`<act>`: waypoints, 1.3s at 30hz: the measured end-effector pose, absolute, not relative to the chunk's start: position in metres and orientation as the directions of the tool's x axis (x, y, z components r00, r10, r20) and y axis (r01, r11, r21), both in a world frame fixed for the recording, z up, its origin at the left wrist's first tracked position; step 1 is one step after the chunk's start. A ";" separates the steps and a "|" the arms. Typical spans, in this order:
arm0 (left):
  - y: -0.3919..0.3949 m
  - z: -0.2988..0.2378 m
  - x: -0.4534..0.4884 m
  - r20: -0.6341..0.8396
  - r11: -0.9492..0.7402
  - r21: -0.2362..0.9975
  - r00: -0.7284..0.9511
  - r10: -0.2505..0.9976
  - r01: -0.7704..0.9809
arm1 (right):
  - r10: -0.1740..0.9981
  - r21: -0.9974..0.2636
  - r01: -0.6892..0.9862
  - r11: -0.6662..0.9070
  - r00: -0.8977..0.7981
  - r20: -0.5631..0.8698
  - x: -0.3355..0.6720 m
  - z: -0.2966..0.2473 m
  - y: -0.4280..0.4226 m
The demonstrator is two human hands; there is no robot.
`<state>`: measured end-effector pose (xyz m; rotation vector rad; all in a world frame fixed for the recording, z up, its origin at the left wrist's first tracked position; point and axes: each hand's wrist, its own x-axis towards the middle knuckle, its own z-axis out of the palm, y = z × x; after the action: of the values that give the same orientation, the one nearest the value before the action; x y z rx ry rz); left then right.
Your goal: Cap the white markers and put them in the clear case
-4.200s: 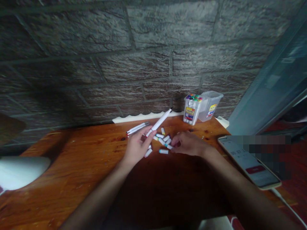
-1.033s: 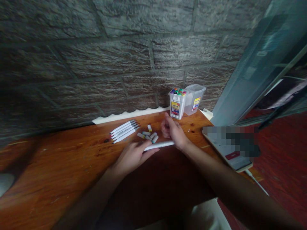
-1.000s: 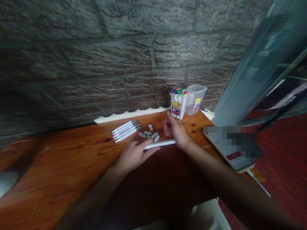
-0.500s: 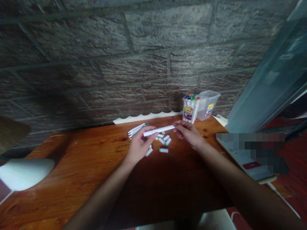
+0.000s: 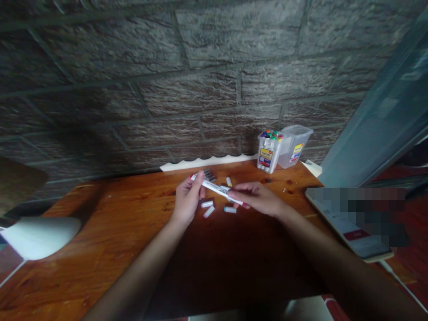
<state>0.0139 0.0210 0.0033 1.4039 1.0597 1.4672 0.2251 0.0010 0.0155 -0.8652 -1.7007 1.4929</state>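
Note:
Both hands hold one white marker above the wooden table. My left hand pinches its far left end, and my right hand grips its near right end, where a red tip or cap shows. Several loose marker caps lie on the table under and beside the hands. A few more white markers lie just behind my left hand, mostly hidden by it.
A clear case full of markers and an empty clear container stand against the brick wall. A phone lies at the right table edge. A white rounded object sits at the left.
The marker has tilted: its left end now sits higher and farther back, its right end lower and nearer. My right hand shifted left and down along it. Both hands kept their hold.

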 end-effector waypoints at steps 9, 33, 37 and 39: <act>0.003 0.014 0.027 0.235 -0.234 0.970 0.004 0.972 -0.064 | 0.685 -0.996 0.062 0.067 -0.729 0.001 0.205 0.007 -0.018; 0.004 0.005 0.021 0.363 -0.420 0.856 0.227 0.904 0.302 | 0.968 -0.991 -0.051 0.124 -0.215 0.133 0.218 0.003 0.009; 0.003 0.006 0.020 0.337 -0.383 0.859 0.187 0.923 0.339 | 0.973 -0.985 -0.052 0.164 -0.158 0.170 0.220 0.002 0.012; 0.002 0.006 0.019 0.331 -0.375 0.873 0.185 0.925 0.312 | 0.973 -0.982 -0.031 0.186 -0.130 0.188 0.223 0.004 0.012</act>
<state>0.0194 0.0021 0.0057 1.8058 1.1646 1.1888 0.2228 0.0122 0.0044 -0.9891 -1.3749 1.1712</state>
